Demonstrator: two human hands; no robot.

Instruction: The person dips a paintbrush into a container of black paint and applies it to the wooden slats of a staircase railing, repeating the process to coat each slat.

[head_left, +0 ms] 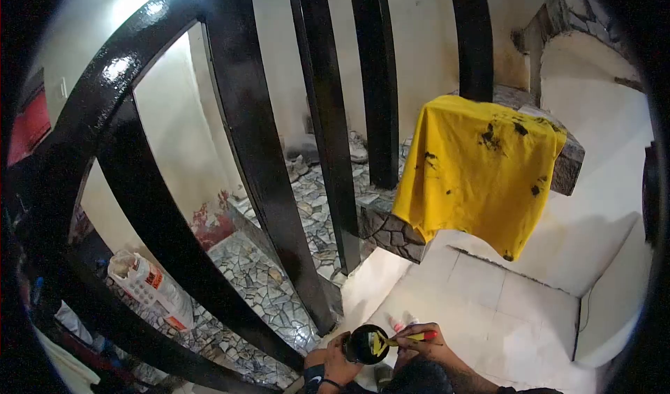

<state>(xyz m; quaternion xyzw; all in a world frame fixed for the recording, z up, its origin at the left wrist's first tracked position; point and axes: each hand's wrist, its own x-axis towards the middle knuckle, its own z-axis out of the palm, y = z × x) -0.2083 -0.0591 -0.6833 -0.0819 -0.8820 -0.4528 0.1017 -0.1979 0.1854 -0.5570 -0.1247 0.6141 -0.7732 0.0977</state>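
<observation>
Low in front of the body, near the lower ends of the glossy black railing bars, holding a dark cup in the left hand, with the grip curled around its outer side. Pinching a slim yellow brush with a red end in the right hand, with the grip narrow on the handle. Reaching into the cup's mouth with the working end; not showing clearly enough to tell bristles from contents. For a controlled load, preferably tilting the cup gently toward the brush, dipping only the bristle tips and wiping excess against the inner rim. Probably risking drips on the pale tiled floor when lifting an overfull brush. Also seeing a stained yellow cloth, draped over a stone-clad ledge, well apart.
</observation>
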